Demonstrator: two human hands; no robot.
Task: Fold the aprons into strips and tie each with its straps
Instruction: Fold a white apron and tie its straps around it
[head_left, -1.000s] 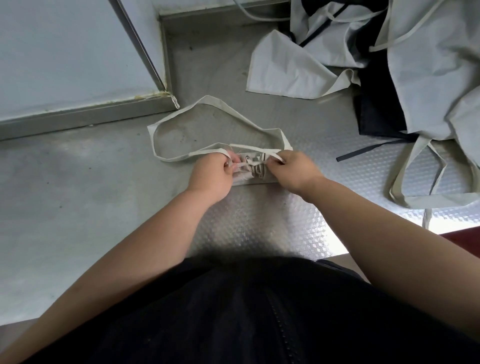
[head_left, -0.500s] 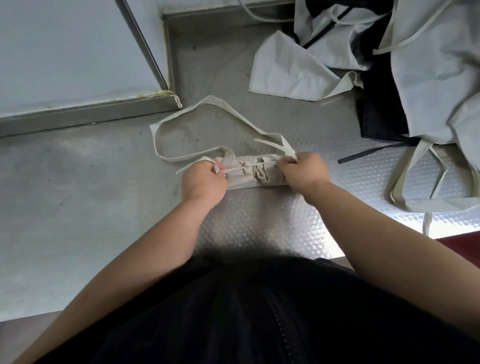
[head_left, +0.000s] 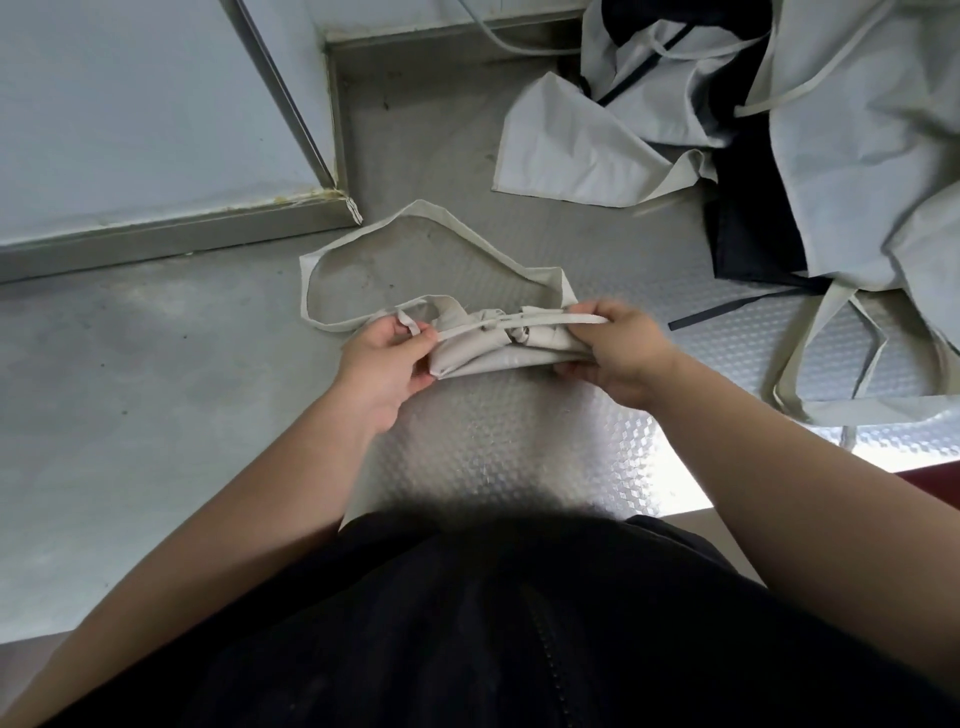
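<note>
A beige apron folded into a short strip (head_left: 498, 353) is held just above the metal table (head_left: 156, 415) between both hands. My left hand (head_left: 382, 364) grips its left end and pinches a strap end. My right hand (head_left: 618, 353) grips the right end and pinches the other strap, which runs taut across the bundle to a knot (head_left: 511, 332) near its middle. The apron's neck loop (head_left: 415, 218) lies flat on the table behind the bundle.
A heap of loose pale grey aprons (head_left: 857, 156) and a dark navy apron (head_left: 748, 218) fills the back right, with straps (head_left: 831, 353) trailing toward the table's front edge. A raised metal ledge and wall panel (head_left: 156, 156) stand at the back left.
The two hands have lifted the bundle slightly and drawn apart, pulling the strap ends outward, so the strap now lies taut over the knot.
</note>
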